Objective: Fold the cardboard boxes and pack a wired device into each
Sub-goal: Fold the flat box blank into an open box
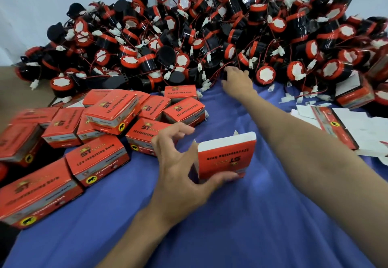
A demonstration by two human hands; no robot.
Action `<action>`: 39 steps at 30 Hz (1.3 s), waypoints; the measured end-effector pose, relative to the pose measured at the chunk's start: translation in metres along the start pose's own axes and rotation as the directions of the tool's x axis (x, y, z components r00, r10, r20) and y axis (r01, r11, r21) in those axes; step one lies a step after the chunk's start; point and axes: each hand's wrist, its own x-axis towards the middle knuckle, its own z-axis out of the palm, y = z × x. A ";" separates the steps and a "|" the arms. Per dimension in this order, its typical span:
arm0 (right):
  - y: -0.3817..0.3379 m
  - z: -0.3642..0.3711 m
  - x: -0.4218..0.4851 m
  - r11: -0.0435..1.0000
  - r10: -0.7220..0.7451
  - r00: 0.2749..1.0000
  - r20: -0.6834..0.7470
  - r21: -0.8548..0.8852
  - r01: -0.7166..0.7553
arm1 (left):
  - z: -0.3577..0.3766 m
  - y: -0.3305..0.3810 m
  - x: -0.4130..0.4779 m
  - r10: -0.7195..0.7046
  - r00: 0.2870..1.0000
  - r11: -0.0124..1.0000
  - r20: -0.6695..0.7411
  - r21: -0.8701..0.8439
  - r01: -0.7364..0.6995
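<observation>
While left grip (pixel 180 169) holds open box (pixel 225 158) | right grip (pixel 237 80) unclear among devices (pixel 189 36) | packed boxes (pixel 98 158) beside

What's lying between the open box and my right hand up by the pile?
Nothing but bare blue cloth lies between the open box and the right hand, as the head view shows.
</observation>
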 end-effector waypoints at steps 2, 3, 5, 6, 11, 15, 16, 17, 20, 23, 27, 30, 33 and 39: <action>-0.001 0.000 -0.001 0.995 -0.020 0.994 -0.111 -0.095 0.009 | 0.000 -0.004 0.001 -0.032 0.998 0.996 -0.046 -0.086 0.028; -0.001 0.000 -0.002 0.990 -0.034 0.990 -0.134 -0.142 0.014 | 0.000 -0.006 0.001 -0.053 0.997 0.987 -0.047 -0.153 0.046; -0.001 -0.004 -0.004 0.976 -0.067 0.986 -0.150 -0.216 0.033 | -0.001 -0.007 0.000 -0.137 0.989 0.943 -0.051 -0.313 0.115; -0.002 -0.007 -0.005 0.972 -0.081 0.985 -0.156 -0.232 0.043 | 0.000 -0.007 0.000 -0.203 0.978 0.904 -0.052 -0.393 0.167; -0.014 -0.026 -0.022 0.967 -0.145 0.969 -0.198 -0.236 0.097 | 0.000 -0.009 0.001 -0.419 0.904 0.731 -0.088 -0.623 0.278; -0.011 -0.042 -0.054 0.990 -0.120 0.965 -0.234 -0.101 0.099 | 0.000 -0.006 0.001 -0.314 0.937 0.792 -0.154 -0.586 0.170; -0.006 -0.047 -0.064 0.996 -0.094 0.967 -0.235 -0.032 0.089 | 0.000 -0.006 0.001 -0.289 0.943 0.810 -0.168 -0.568 0.147; -0.002 -0.053 -0.076 0.995 -0.077 0.966 -0.246 0.036 0.089 | 0.000 -0.005 0.001 -0.268 0.946 0.828 -0.181 -0.546 0.130; 0.007 -0.070 -0.121 0.945 -0.116 0.924 -0.365 0.246 0.216 | 0.000 -0.002 -0.004 -0.166 0.967 0.916 -0.192 -0.394 0.079; 0.008 -0.080 -0.170 0.830 -0.157 0.907 -0.391 0.446 0.336 | 0.005 0.004 -0.007 -0.071 0.993 0.968 -0.090 -0.245 0.047; 0.012 -0.072 -0.221 0.684 -0.082 0.936 -0.341 0.664 0.301 | 0.009 0.010 -0.005 -0.099 0.989 0.919 0.112 -0.370 0.134; 0.019 -0.067 -0.237 0.621 0.027 0.912 -0.410 0.722 0.307 | 0.006 0.005 -0.002 -0.173 0.983 0.921 0.066 -0.343 0.185; 0.023 -0.073 -0.243 0.615 -0.005 0.844 -0.536 0.664 0.425 | 0.000 0.003 0.002 -0.221 0.975 0.870 0.005 -0.452 0.199; 0.019 -0.079 -0.258 0.655 -0.293 0.626 -0.722 0.325 0.682 | -0.006 -0.008 0.010 -0.343 0.938 0.734 -0.056 -0.639 0.230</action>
